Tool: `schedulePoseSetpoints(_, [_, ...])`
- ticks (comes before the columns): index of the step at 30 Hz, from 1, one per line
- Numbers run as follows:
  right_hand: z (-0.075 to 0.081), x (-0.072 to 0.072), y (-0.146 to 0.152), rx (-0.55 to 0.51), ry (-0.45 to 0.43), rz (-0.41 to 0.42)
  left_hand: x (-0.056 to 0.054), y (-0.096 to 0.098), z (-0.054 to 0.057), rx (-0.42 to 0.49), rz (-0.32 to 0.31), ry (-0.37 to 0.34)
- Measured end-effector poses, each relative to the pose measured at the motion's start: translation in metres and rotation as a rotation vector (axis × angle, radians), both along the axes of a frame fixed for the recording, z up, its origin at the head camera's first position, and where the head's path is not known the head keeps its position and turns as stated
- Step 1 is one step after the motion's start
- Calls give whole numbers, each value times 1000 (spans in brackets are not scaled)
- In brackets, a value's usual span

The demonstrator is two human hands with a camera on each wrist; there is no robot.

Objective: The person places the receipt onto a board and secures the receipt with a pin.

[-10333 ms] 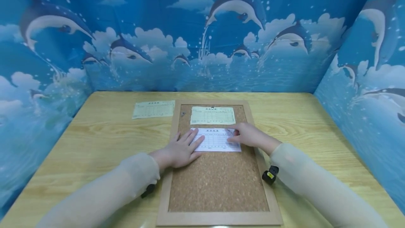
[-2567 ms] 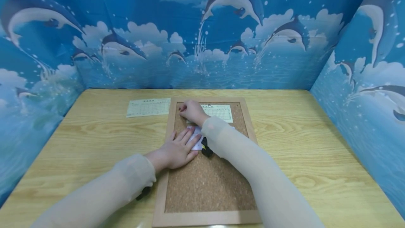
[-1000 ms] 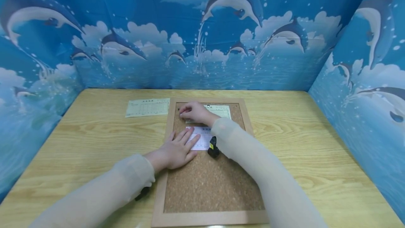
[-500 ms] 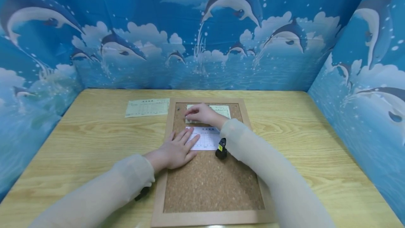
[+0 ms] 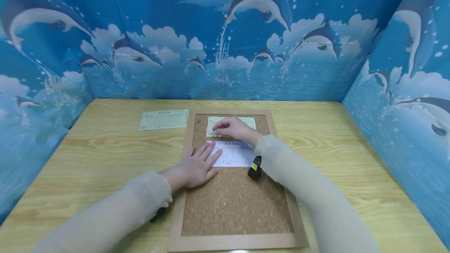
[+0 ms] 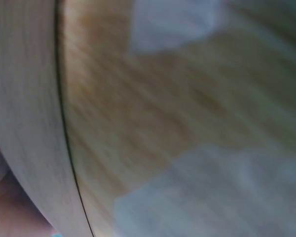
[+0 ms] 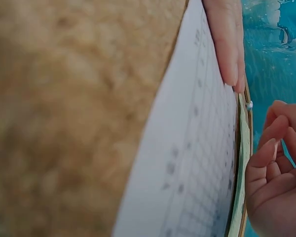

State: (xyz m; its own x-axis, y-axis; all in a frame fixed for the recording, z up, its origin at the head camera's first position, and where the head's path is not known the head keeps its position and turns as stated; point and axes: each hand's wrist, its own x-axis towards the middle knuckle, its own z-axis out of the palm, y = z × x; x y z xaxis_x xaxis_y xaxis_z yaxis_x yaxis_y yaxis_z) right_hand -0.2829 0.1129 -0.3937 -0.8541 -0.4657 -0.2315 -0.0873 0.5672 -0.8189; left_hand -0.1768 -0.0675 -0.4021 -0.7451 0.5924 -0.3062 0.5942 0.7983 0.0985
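Head view shows a framed corkboard on the wood-grain bench, with 2 hands at work over its upper half. The right hand pinches a small pin between its thumb and fingertips, so the pin sits right at the tip of that hand, on the side nearer the corkboard's left edge. Pin and hand are over the pale green form that lies near the corkboard's top; whether the pin's point touches the paper I cannot tell.

Just below that form, across the middle of the corkboard's width, lies a white printed form. The left hand rests flat, fingers spread, across the corkboard's left frame, its fingertips on the white form's left end. Right wrist view shows the same white form running close beneath the right hand, with the left hand's fingers at its far end.

Another small pin stands in the corkboard's upper left corner. A 2nd pale green form lies on the bench, just left of the corkboard's top. Beyond the corkboard rises a blue backdrop printed with dolphins and clouds.
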Motion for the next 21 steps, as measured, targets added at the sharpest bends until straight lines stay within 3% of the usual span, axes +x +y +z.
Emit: schedulePoseSetpoints(21, [3,16,28,-23,-45,-71,1,1,-2,-7,5,2])
